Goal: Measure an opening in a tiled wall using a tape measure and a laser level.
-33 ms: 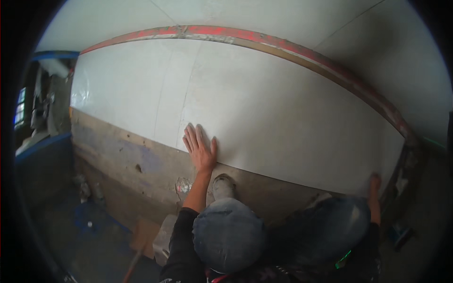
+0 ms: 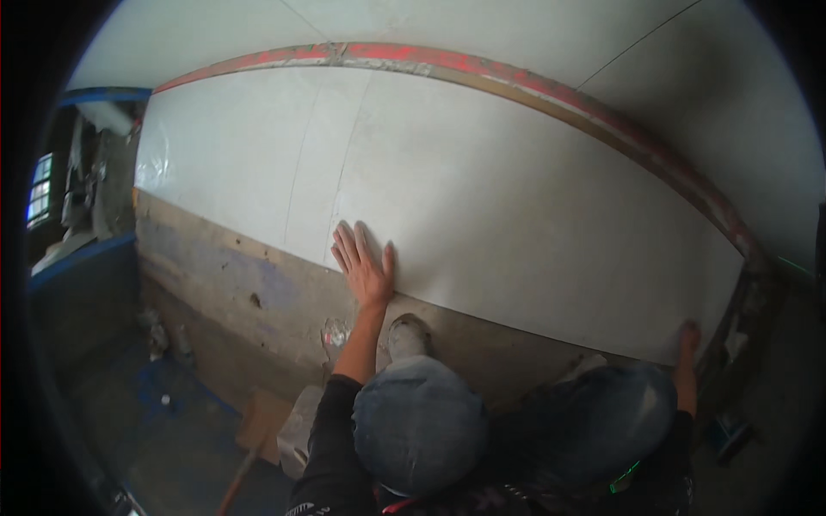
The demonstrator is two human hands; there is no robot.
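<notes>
One white board (image 2: 533, 198) has the left hand (image 2: 366, 273) spread flat on it, gripping nothing; the right hand (image 2: 689, 335) is near the board's lower corner, grip unclear.

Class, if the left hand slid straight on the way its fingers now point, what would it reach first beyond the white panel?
Probably the red-and-grey strip along the far edge of the white panel. Between it and the left hand only thin lines show, though depth is unclear.

Left fingers (image 2: 362, 242) spread on pale panel (image 2: 516, 189), right fingers (image 2: 690, 329) near its corner, red strip (image 2: 430, 56) above
</notes>
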